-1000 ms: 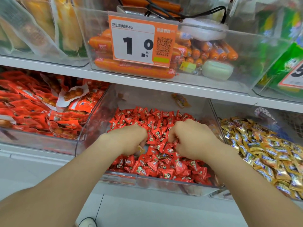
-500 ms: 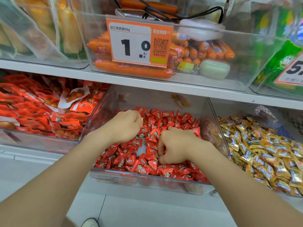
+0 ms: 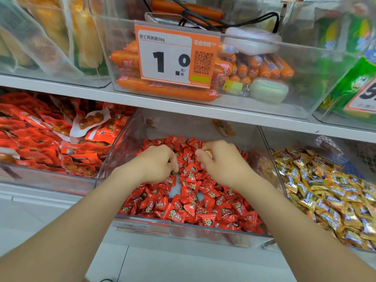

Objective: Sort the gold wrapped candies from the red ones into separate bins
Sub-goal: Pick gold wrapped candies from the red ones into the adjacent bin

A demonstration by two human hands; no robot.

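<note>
A clear middle bin [image 3: 142, 225] on the lower shelf holds a heap of red wrapped candies [image 3: 191, 204]. Gold wrapped candies [image 3: 325, 190] fill the bin to its right. Both my hands are down in the red heap, knuckles up and fingers curled. My left hand [image 3: 160, 163] has a small gold-coloured piece [image 3: 174, 172] at its fingertips. My right hand [image 3: 221, 162] pinches a gold-orange wrapper [image 3: 208, 153] near the back of the heap. A bare patch of bin floor [image 3: 176, 190] shows between the candies, just in front of my hands.
Left of the middle bin is a bin of large red snack packets [image 3: 40, 139]. The shelf edge [image 3: 183, 106] runs close above my hands. On it stands a bin of orange sausages [image 3: 264, 68] with an orange price tag [image 3: 175, 55]. A lone packet [image 3: 223, 127] lies at the middle bin's back.
My right hand has moved from the front-middle of the red heap toward the back, now level with my left. My left hand has stayed curled and shifted only slightly.
</note>
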